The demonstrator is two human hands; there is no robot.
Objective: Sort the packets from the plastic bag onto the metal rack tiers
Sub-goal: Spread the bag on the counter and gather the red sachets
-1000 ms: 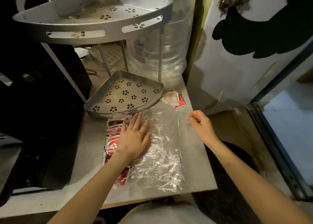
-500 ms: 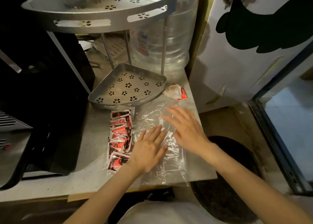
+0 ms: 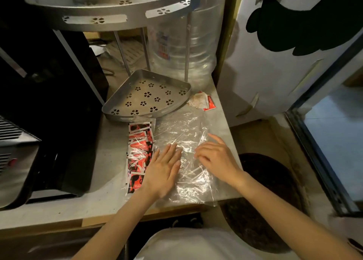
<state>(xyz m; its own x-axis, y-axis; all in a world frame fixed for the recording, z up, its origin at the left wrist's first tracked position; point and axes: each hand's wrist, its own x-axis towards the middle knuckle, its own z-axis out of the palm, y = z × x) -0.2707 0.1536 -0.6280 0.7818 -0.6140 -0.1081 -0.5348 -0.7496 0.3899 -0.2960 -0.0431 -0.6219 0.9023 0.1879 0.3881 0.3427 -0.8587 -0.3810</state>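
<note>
A pale stone-like counter [image 3: 110,183] with a wooden front edge is seen under dim, warm light. Left of the counter, a black appliance [image 3: 49,110] is set, with a grey vented unit [image 3: 11,161] nearer the camera. Behind the counter, a large clear water jug [image 3: 182,49] stands. Right of the counter, a white panel [image 3: 275,67] with dark shapes is placed, and below it a dark round mat [image 3: 263,197] lies on the floor.

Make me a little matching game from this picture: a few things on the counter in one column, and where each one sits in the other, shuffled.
Things:
1. red packets
2. lower rack tier
3. water jug
4. left hand

Places:
A. behind the rack
B. flat on the plastic bag
C. bunched at the bag's left edge
D. bare, just beyond the packets

Pairs: 1-C, 2-D, 3-A, 4-B
</note>
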